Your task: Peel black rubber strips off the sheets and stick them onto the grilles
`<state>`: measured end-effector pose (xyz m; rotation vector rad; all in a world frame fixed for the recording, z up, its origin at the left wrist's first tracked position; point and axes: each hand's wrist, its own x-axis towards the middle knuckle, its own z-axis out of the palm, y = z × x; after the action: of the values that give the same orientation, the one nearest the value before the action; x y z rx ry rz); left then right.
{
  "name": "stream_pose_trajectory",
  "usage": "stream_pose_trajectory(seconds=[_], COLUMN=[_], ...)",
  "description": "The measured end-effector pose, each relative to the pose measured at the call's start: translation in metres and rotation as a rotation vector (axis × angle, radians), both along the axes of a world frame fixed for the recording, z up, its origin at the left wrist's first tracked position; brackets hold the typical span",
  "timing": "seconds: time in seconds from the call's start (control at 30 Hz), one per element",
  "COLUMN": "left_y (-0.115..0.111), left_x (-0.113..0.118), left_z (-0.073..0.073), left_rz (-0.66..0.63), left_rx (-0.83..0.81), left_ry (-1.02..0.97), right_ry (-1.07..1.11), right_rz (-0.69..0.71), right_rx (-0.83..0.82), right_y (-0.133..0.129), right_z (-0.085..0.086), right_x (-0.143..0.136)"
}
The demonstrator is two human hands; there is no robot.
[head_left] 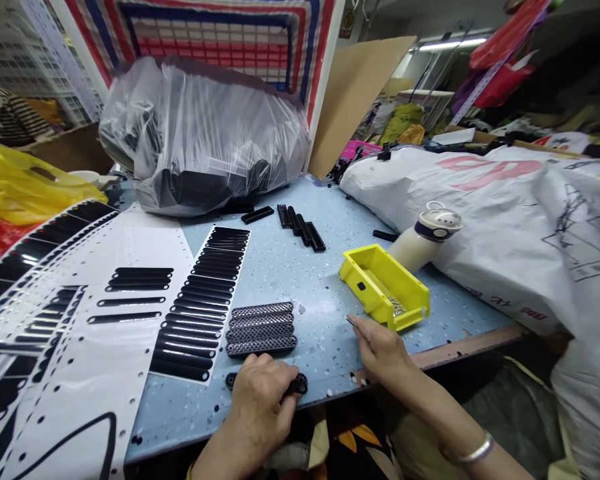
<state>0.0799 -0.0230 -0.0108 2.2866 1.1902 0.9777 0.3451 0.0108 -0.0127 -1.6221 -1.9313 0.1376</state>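
At the near edge of the table, my left hand is closed over a black plastic bar that lies flat, its rounded ends showing on both sides of the fingers. My right hand, beside the near end of a yellow bin, pinches a small thin dark piece, too small to make out well. Small metal bits lie inside that bin. Just beyond my left hand sit several black bars with a lattice pattern, side by side.
A sheet of glossy black strips lies left of the bars, with white backing sheets further left. More black bars are scattered farther back. A bottle, a grey plastic bag and a large white sack border the work area.
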Motion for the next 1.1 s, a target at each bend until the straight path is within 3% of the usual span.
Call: stream_pose_trajectory(seconds=[0.1,0.23,0.33,0.43,0.5,0.63,0.83,0.97,1.1], left_y=[0.001,0.001,0.0,0.0,0.0,0.0,0.002,0.0,-0.007], left_x=[-0.001,-0.002,-0.001,0.0,0.0,0.0,0.0,-0.004,-0.021], left_z=[-0.006,-0.005,0.001,0.005,0.007,0.007,0.004,0.008,0.021], left_rz=[-0.018,-0.02,-0.005,-0.001,0.002,0.015,0.018,0.006,0.013], left_rx=[0.013,0.015,0.001,-0.017,-0.022,-0.02,-0.021,0.059,0.188], left_ry=[0.005,0.011,0.018,0.036,0.037,0.039,0.066,-0.043,-0.191], right_ry=[-0.061,-0.094,-0.021,0.184,0.296,0.51,0.778,0.777,0.777], right_rz=[-0.049,-0.044,0.051,0.227,0.248,0.18,0.092,0.047,0.066], right_rx=[0.054,0.097,0.021,-0.196,-0.287,-0.453,-0.677,-0.685,-0.722], right_y=[0.012,0.003,-0.021,-0.044,-0.052,-0.053,-0.045,-0.04,-0.039], right_z=[-0.01,0.004,0.025,0.041,0.045,0.04,0.028,0.024,0.021], right_x=[0.015,0.011,-0.015,-0.051,-0.072,-0.094,-0.099,-0.099,-0.096])
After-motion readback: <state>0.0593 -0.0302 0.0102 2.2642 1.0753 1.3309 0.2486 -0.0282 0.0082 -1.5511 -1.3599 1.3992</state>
